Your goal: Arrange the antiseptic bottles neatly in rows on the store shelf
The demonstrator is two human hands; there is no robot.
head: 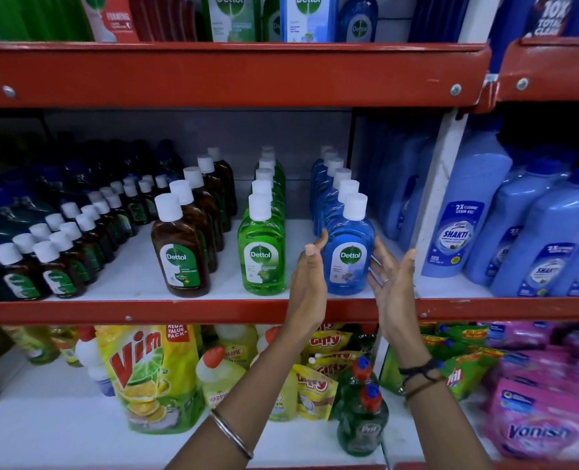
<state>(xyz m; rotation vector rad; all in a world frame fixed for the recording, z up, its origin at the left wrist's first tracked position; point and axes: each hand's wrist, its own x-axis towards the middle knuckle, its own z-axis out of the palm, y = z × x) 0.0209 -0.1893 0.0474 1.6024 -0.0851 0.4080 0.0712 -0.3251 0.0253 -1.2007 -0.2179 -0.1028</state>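
both hands spread, flanking blue Dettol btl | green Dettol row beside

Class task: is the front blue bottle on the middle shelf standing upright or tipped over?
Upright. The front blue bottle stands on its base on the shelf, white cap on top, label facing out.

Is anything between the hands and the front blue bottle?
Nothing visible. The left hand and right hand flank the front blue bottle, open, fingertips at or near its sides. The green row stands apart to the left.
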